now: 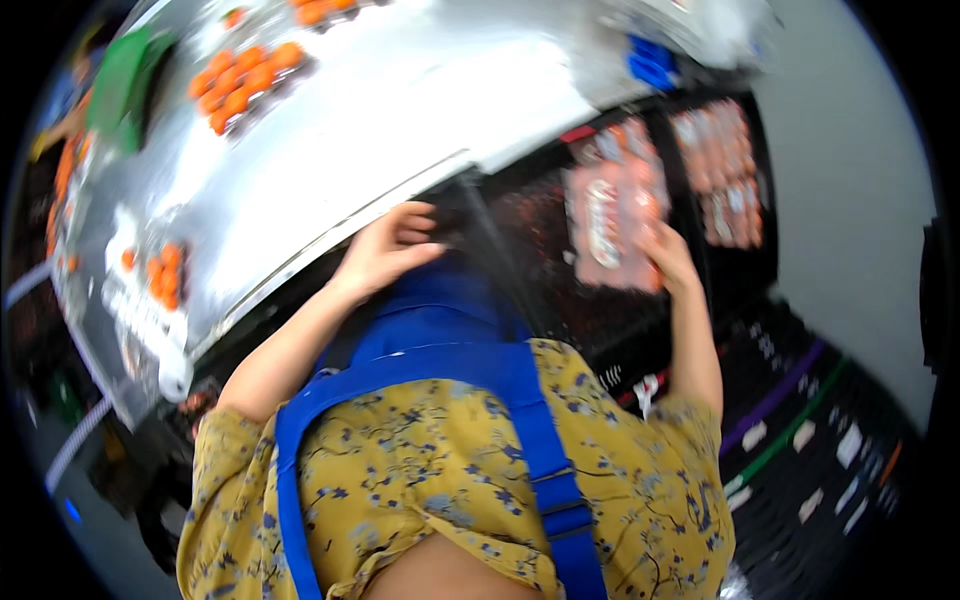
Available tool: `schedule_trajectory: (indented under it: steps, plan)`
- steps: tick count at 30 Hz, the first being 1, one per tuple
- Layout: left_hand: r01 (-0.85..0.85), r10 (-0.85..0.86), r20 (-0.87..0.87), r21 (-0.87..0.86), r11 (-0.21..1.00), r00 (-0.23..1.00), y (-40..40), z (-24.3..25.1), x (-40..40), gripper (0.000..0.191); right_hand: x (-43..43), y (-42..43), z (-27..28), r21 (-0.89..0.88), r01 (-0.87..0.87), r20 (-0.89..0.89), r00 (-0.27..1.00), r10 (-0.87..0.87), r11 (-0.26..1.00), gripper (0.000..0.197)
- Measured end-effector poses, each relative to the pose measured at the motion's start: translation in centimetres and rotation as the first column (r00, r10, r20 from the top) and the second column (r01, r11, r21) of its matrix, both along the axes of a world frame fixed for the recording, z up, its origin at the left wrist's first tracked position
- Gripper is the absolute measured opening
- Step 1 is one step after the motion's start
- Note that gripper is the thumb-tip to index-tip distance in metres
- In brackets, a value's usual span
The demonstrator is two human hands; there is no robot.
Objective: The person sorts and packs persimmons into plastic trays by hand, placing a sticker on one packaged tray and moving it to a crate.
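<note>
My right hand (673,255) grips the near right edge of a clear printed package (621,225) of orange-red round produce, perhaps tomatoes. This package is over a black plastic crate (536,247), partly covering another pack at the crate's far end. Motion blur hides the details of its contents. My left hand (390,247) holds nothing; its fingers are curled slightly, with the thumb apart. It hovers by the near edge of the metal worktable (360,142), left of the crate.
Filled packs (718,165) lie in a second black crate on the right. On the worktable are orange produce packs (244,82), a smaller pack (165,274) and a green crate (120,90). Stacked black crates (810,465) stand at lower right. Another person's arm (64,131) shows at far left.
</note>
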State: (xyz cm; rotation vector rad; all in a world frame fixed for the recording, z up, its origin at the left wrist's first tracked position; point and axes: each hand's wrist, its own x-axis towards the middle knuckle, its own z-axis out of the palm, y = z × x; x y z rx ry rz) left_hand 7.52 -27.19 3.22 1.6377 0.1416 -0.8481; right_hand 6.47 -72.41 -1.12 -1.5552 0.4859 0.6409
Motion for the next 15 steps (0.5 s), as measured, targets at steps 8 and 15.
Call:
schedule_trajectory:
  steps: [8, 15]
  plan:
    - [0.042, -0.039, 0.019, -0.205, 0.978, 0.999, -1.2, 2.1, 3.0, 0.071, 0.6, 11.5, 7.8, 0.422, 0.149, 0.012, 0.985, -0.17, 0.894, 0.08]
    - [-0.323, 0.323, 0.026, -0.017, 0.946, 0.946, 9.5, 0.1, 7.8, 0.083, 3.0, 33.0, 1.1, 0.673, 0.139, -0.054, 0.989, -0.139, 0.727, 0.051]
